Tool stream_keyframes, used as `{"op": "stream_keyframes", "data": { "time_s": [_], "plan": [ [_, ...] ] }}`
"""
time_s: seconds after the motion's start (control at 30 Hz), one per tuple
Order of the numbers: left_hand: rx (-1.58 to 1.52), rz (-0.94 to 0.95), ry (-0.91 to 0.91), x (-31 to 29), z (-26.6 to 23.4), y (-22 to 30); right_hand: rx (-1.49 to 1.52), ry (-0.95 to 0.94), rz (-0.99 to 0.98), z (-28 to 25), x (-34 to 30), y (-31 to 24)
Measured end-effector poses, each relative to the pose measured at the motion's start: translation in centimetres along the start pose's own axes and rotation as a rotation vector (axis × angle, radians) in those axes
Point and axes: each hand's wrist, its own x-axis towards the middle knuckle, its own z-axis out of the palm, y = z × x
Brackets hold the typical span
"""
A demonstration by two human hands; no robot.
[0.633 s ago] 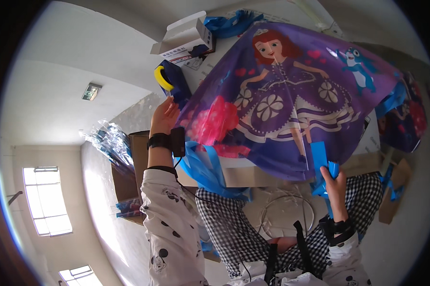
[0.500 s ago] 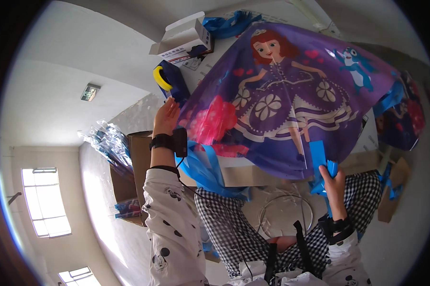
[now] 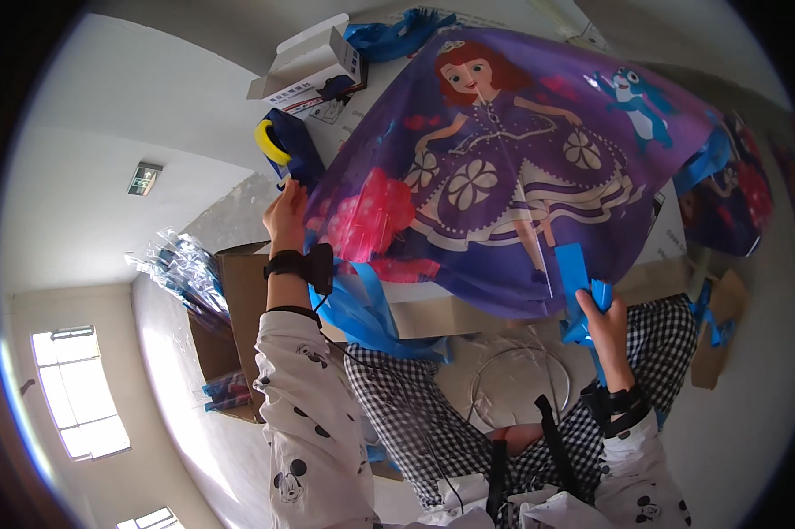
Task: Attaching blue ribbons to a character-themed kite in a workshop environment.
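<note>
A purple kite [image 3: 582, 212] printed with a red-haired princess and a blue animal lies spread over the table before me. Near its lower edge, my right hand [image 3: 607, 322] grips a folded bundle of blue ribbon [image 3: 572, 269], one flat end pointing up over the kite. On the left, my left hand [image 3: 286, 214] reaches to the front end of a dark blue tape dispenser [image 3: 298, 152] with a yellow-cored roll. Its fingers are pinched together there; whatever is between them is too small to make out.
An open white box [image 3: 313, 66] and blue ribbons [image 3: 397, 37] sit at the back. More ribbon [image 3: 362, 309] hangs over the near table edge. To the left stands a cardboard box [image 3: 243, 300] with plastic-wrapped packs [image 3: 181, 273]; another printed kite [image 3: 732, 198] lies right.
The whole view has shifted a little, moving the scene left. My left fingers have closed together at the dispenser's front end. My right hand keeps its grip on the ribbon.
</note>
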Motion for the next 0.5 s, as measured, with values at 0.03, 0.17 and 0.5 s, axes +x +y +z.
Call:
{"op": "stream_keyframes", "data": {
  "time_s": [0.03, 0.17, 0.5],
  "plan": [
    [0.133, 0.054, 0.017, 0.4, -0.7, -0.2, -0.012, -0.015, 0.006, 0.1, 0.1, -0.1],
    [0.705, 0.327, 0.159, -0.5, -5.4, -1.1, 0.056, -0.076, -0.016, 1.6, 0.0, -1.4],
    [0.554, 0.404, -0.549, -24.6, 6.5, -1.6, 0.07, -0.05, 0.204, -1.2, -1.6, -1.1]
  ]
}}
